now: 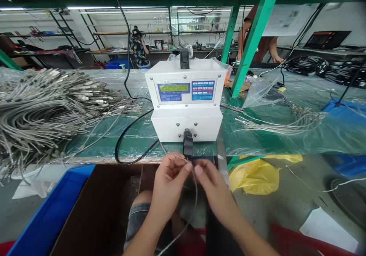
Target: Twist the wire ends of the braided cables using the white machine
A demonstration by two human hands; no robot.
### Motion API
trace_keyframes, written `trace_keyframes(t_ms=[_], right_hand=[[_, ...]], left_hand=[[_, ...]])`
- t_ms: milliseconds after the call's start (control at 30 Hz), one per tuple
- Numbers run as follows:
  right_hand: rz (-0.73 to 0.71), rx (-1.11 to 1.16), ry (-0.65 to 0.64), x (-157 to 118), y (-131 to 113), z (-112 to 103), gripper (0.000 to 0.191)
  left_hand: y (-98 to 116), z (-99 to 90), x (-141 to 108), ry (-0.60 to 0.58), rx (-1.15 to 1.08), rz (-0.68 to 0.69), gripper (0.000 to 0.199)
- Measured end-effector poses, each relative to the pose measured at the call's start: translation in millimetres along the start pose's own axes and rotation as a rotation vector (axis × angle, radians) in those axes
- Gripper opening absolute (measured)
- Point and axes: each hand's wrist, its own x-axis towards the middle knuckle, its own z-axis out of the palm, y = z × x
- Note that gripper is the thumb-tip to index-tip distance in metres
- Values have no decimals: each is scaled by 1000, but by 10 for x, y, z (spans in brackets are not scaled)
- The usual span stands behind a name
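Note:
A white machine point(185, 95) with a small lit display and keypad stands on the green bench, and a black fitting point(187, 143) sticks out of its front. Just below that fitting, my left hand point(173, 174) pinches a thin grey cable point(195, 198) near its end. The cable curves down between my forearms toward my lap. Close beside it on the right is my right hand point(208, 176), fingers bent toward the cable end; whether they grip anything is hidden.
A big heap of grey cables point(42, 111) covers the bench's left, with a smaller bundle point(286, 124) at right. A black cord point(117, 145) loops beside the machine. Below are a blue bin point(54, 214), a cardboard box point(97, 210) and yellow bags point(256, 176). Two people are behind.

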Motion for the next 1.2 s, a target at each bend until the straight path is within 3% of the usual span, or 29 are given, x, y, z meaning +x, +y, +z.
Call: trace_keyframes(t_ms=[133,467,800,967,1133,1200], right_hand=[[-119,-173,-82,-287,185,34,32],[-132,-218,31,-329,223,157,35],[-152,-278,72,-461,260,215,36],[-122,-322,16,-598,368,215,36],[-129,-428,-157,-859,658,181,37],[-154,-474,-197,-963,727,176,38]], left_hand=[[9,-49,8,1,86,56,11],[-6,-142,18,91,224,150,12],[33,-195,-168,113,277,122,13],[39,-359,-378,139,301,89,13],[-20,-637,-771,130,312,13,26],[-75,-708,-928,155,237,-32,21]])
